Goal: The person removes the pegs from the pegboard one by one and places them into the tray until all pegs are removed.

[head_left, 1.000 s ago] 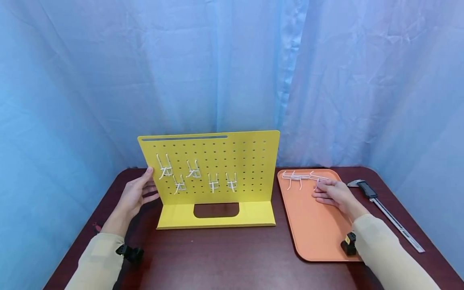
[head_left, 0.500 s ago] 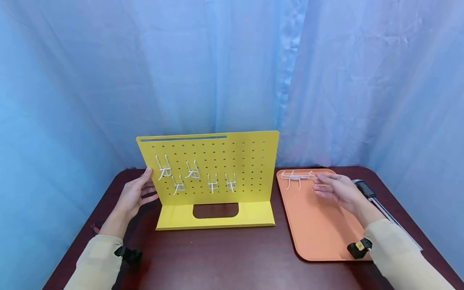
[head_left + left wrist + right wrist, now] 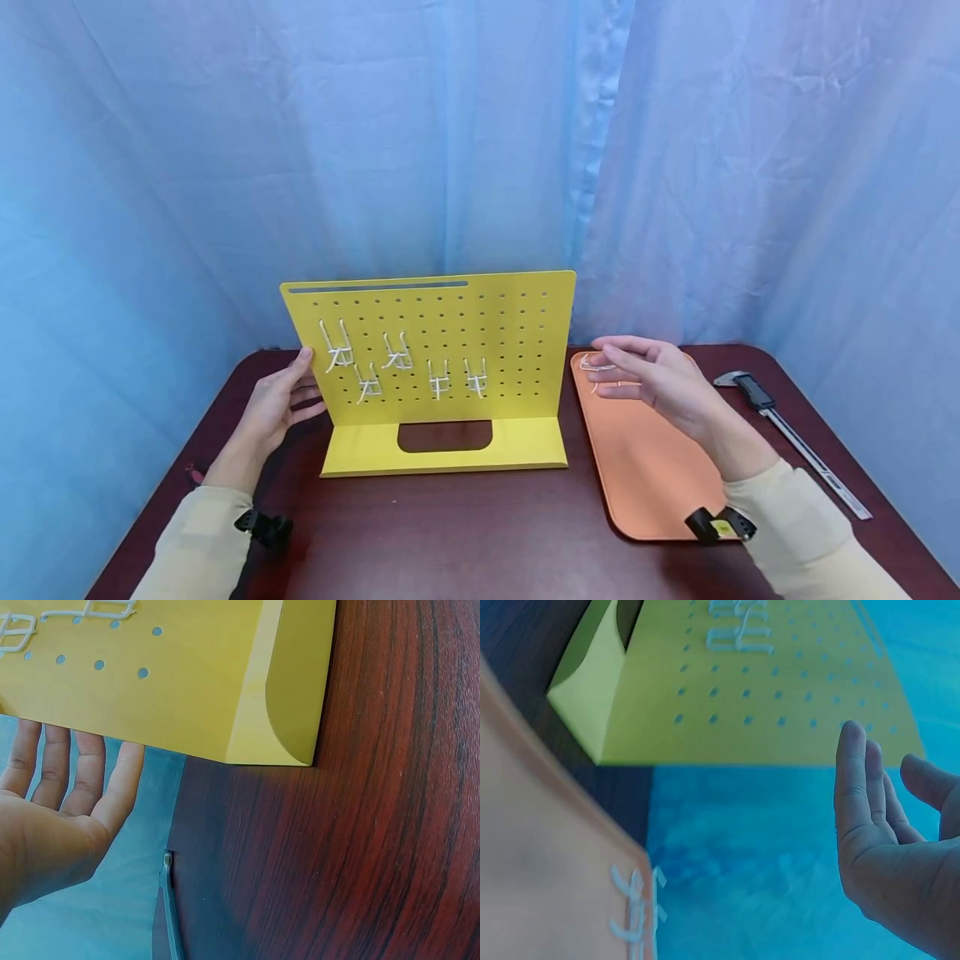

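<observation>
A yellow pegboard [image 3: 517,350] stands upright on its base, with several white wire hooks [image 3: 437,382] hung in its holes. My left hand [image 3: 273,406] holds the board's left edge, fingertips passing behind it and the thumb at the front. The left wrist view shows the fingers [image 3: 79,769] reaching behind the yellow panel. My right hand [image 3: 667,383] is raised above the far part of an orange tray [image 3: 652,475], its fingers extended and holding nothing. White hooks [image 3: 588,363] lie at the tray's far end, partly hidden by that hand; the right wrist view shows such hooks [image 3: 634,907] too.
A digital caliper [image 3: 787,437] lies on the dark wood table [image 3: 450,542], right of the tray. A small red object [image 3: 195,475] sits near the left table edge. Light blue curtains [image 3: 450,150] surround the table at the back and sides.
My right hand has lifted off the hooks at the tray's far end and shifted left, its fingers spreading from a pinch. My left hand stays at the pegboard's edge.
</observation>
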{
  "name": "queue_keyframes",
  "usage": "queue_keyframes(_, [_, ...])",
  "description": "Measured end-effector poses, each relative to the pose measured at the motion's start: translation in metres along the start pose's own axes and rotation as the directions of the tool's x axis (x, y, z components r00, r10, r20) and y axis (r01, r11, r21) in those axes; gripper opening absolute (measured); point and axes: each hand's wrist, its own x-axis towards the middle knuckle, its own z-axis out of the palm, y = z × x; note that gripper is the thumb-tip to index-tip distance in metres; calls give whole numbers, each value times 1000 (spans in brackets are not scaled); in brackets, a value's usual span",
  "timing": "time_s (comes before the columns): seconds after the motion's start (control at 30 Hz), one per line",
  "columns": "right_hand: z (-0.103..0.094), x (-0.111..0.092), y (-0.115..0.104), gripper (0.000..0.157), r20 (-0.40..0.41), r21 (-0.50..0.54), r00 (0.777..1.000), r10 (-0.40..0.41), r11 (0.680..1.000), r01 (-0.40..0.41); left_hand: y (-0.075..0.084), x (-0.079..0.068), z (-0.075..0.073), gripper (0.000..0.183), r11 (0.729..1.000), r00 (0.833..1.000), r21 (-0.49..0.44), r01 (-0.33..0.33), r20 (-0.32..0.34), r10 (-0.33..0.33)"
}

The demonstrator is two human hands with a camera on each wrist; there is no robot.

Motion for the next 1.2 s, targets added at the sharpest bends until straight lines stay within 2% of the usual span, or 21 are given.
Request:
queue_keyframes(0.23, [54, 13, -4, 52, 89, 17, 996, -27, 1000, 26, 0, 0, -2, 43, 1000, 1000, 3, 3, -3, -3])
queue_keyframes(0.4, [98, 28, 4, 51, 175, 44, 985, -1, 999, -7, 0, -1, -2, 46, 1000, 1000, 15, 14, -14, -14])
queue_keyframes(0.63, [149, 46, 12, 51, 299, 73, 953, 38, 995, -62, -1, -1, -2, 50, 1000, 1000, 26, 6, -6, -6])
queue_keyframes(0.8, [177, 58, 14, 44, 346, 124, 936, 69, 985, -118, -2, 0, -1, 49, 1000, 1000, 31, 1, -7, -1])
queue_keyframes(0.93, [193, 68, 18, 45, 374, 164, 920, 116, 968, -189, -2, 0, 0, 48, 999, 1000, 31, 8, -16, -8])
queue_keyframes(1.07, [203, 78, 22, 48, 354, 218, 921, 163, 943, -251, -1, -1, 0, 49, 999, 1000, 36, 9, -12, -9])
queue_keyframes(1.2, [209, 87, 24, 49, 336, 261, 924, 186, 924, -280, 0, -1, 0, 52, 999, 1000, 38, 8, -6, -8])
